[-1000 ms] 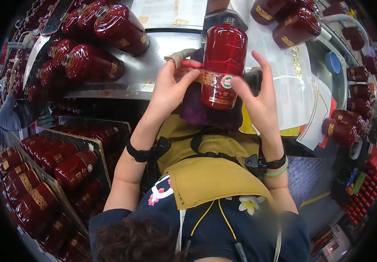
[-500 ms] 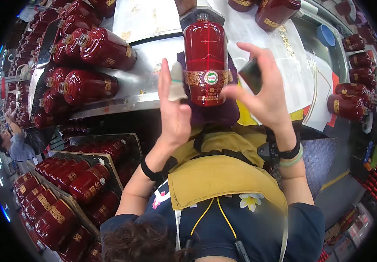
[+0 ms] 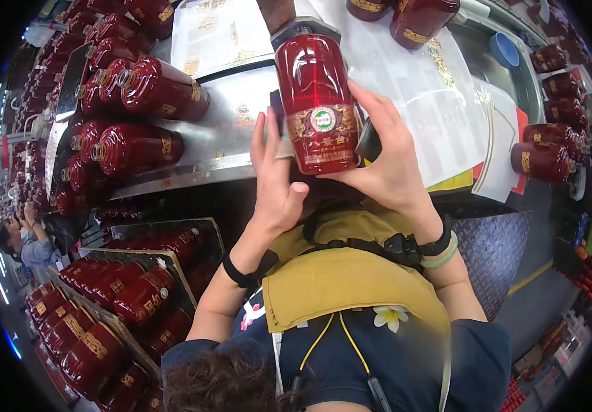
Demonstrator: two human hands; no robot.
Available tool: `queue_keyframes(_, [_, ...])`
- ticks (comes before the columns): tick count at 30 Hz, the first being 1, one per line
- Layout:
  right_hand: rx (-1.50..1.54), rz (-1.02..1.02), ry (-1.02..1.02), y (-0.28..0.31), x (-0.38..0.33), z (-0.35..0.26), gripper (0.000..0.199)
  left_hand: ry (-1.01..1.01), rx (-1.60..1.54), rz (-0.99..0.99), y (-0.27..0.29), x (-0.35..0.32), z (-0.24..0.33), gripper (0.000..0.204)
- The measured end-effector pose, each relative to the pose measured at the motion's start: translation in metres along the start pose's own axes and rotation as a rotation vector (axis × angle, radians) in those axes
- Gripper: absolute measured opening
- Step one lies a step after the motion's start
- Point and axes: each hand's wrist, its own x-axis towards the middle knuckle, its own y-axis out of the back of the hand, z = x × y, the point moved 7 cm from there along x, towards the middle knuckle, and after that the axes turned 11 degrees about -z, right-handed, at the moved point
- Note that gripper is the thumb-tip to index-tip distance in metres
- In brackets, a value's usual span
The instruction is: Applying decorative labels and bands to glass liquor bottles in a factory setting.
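the bottle [image 3: 317, 75], deep red, is at the near edge of the bench [image 3: 230, 96], label [image 3: 344, 123] up and neck pointing away from the person; the right hand [image 3: 393, 156] grips it, fingers along its right side and thumb by its base. the left hand [image 3: 275, 189] is at its lower left, fingers straight and thumb apart, though i cannot tell whether they touch it. more bottles [image 3: 165, 88] are to the left, a white sheet [image 3: 412, 103] and a blue bowl [image 3: 504, 51] to the right.
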Motion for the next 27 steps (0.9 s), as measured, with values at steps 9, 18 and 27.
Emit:
queue_keyframes(9, [0.586,0.060,-0.333,-0.013,0.000,0.051,0.062,0.105,-0.251,0.084,0.019,0.020,0.009,0.068])
queue_keyframes(18, [0.743,-0.010,-0.357,-0.025,0.001,0.051,0.058,0.146,-0.705,0.074,0.020,0.044,0.011,0.058])
queue_keyframes(27, [0.805,0.004,-0.355,-0.027,0.001,0.054,0.060,0.184,-0.718,0.022,0.015,0.045,0.003,0.055])
